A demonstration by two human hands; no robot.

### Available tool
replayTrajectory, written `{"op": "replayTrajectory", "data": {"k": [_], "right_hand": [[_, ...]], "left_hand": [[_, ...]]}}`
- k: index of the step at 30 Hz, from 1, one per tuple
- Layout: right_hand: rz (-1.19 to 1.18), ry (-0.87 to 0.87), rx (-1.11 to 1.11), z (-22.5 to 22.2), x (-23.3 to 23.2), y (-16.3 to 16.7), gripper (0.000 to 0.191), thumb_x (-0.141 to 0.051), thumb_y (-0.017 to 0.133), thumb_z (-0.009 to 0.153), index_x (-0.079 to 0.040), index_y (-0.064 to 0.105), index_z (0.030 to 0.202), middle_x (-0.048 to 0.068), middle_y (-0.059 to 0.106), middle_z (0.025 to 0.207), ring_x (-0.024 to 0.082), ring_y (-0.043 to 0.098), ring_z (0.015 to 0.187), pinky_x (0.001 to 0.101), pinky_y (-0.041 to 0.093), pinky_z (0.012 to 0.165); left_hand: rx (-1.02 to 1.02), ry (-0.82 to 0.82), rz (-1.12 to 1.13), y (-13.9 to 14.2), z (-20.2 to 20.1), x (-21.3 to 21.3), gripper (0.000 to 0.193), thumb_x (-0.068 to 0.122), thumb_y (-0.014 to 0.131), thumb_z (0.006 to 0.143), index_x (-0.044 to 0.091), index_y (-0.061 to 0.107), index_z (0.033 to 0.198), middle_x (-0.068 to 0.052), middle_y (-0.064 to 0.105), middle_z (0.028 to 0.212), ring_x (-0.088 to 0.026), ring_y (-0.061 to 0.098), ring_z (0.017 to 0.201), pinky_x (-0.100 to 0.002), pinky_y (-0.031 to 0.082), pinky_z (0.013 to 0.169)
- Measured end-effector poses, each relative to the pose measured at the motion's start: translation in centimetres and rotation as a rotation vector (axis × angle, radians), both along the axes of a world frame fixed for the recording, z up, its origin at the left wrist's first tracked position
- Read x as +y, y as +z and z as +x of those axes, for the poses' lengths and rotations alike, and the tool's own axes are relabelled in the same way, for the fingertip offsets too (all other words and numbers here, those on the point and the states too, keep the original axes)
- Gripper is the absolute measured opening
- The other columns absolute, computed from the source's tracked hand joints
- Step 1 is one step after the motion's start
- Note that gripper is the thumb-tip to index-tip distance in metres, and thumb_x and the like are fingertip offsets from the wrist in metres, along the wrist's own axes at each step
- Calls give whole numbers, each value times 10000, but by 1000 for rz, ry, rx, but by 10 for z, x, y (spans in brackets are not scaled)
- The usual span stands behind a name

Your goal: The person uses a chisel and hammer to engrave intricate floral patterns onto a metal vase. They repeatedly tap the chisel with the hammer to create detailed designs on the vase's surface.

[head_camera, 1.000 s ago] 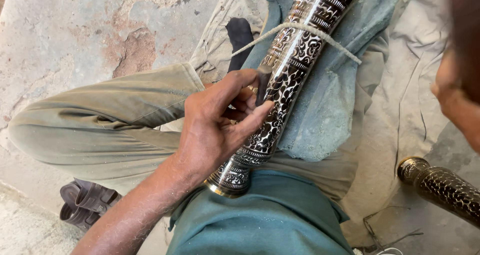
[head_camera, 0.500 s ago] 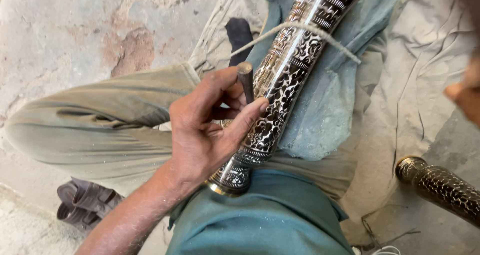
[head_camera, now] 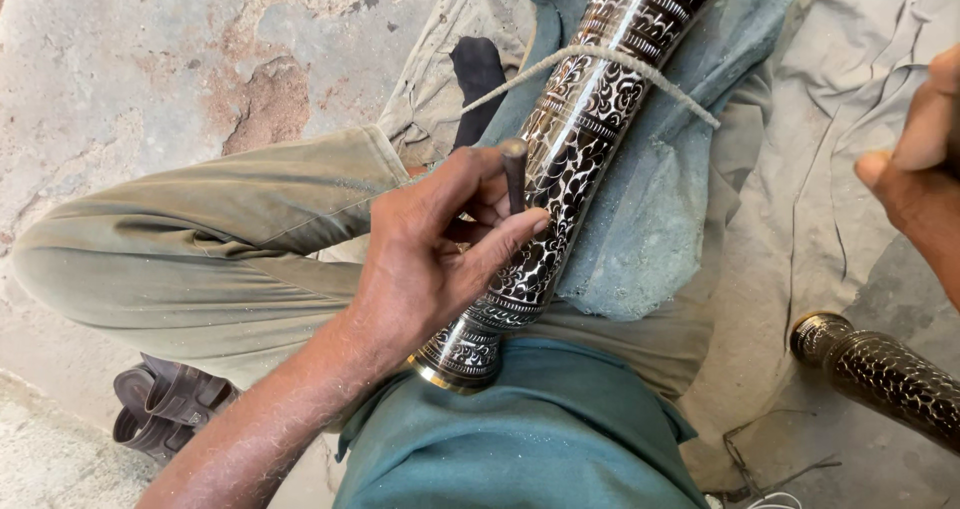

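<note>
At the far left a dark sandal [head_camera: 160, 409] lies on the cracked stone floor [head_camera: 150, 59], just beside the person's bent leg in olive trousers [head_camera: 200, 239]. The left hand [head_camera: 430, 259] rests on the lap against a long metal vase [head_camera: 560, 179], black with bright engraved scrollwork; its fingers [head_camera: 500, 239] are closed around a short dark chisel [head_camera: 514, 174], which stands nearly upright with its tip at the vase's patterned side. The vase lies tilted across the lap, its flared brass-rimmed foot near the teal shirt [head_camera: 520, 439], its neck running up out of the picture's top edge. A pale cord [head_camera: 600, 61] is looped over it higher up, and a blue-grey cloth [head_camera: 650, 219] is spread beneath it. Whether anything is inside the vase cannot be told. At the right edge the right hand [head_camera: 920, 159] is raised and blurred, fingers curled together; what they hold, if anything, cannot be told. Below it a second engraved vase [head_camera: 880, 374] lies on a grey cloth [head_camera: 830, 119].
</note>
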State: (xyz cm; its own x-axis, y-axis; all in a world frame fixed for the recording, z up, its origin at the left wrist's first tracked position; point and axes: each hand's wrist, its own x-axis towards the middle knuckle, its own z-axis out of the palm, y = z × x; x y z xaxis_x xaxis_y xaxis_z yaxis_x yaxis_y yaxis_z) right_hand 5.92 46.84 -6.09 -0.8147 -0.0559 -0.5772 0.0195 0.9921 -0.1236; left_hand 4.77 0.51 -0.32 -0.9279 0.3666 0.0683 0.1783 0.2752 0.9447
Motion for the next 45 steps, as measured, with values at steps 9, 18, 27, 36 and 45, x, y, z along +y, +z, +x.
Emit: {"op": "replayTrajectory", "data": {"k": [9,18,27,36,45], "right_hand": [[17,-2,10,-22,-32,21,213,-105,639,1034,98,587,1071,220,623,869,312,661,774,431,594,669],[-74,-149,-47,29,7,-3,214,-106,653,1034,99,592,1041,215,621,836,311,664,744,435,599,639],[-936,-704,359,115,-95,45,471,-87,679,954,-31,466,1371,89,601,1030,176,652,1008,353,593,927],[-959,-882,517,165,-180,6,414,172,764,794,48,586,1146,140,652,1013,175,640,950,331,563,909],[-809,-934,717,184,-191,6,271,122,756,876,45,578,1064,102,678,999,133,682,958,286,602,899]], "left_hand": [[58,-30,-61,3,-3,3,337,137,816,953,23,640,1216,0,649,872,-36,618,756,-200,571,633],[137,-64,-36,6,-9,5,357,144,812,959,33,644,1254,-16,671,917,-54,680,807,-212,617,678],[225,-645,-107,26,-52,23,349,184,769,933,91,685,1259,-82,777,1023,-220,755,829,-366,615,706],[162,-995,-412,37,-68,57,505,176,776,816,207,672,1309,-118,762,866,-317,737,832,-469,546,709],[156,-1067,-368,34,-74,61,489,170,769,831,202,660,1307,-105,772,873,-293,745,829,-451,557,713]]}}
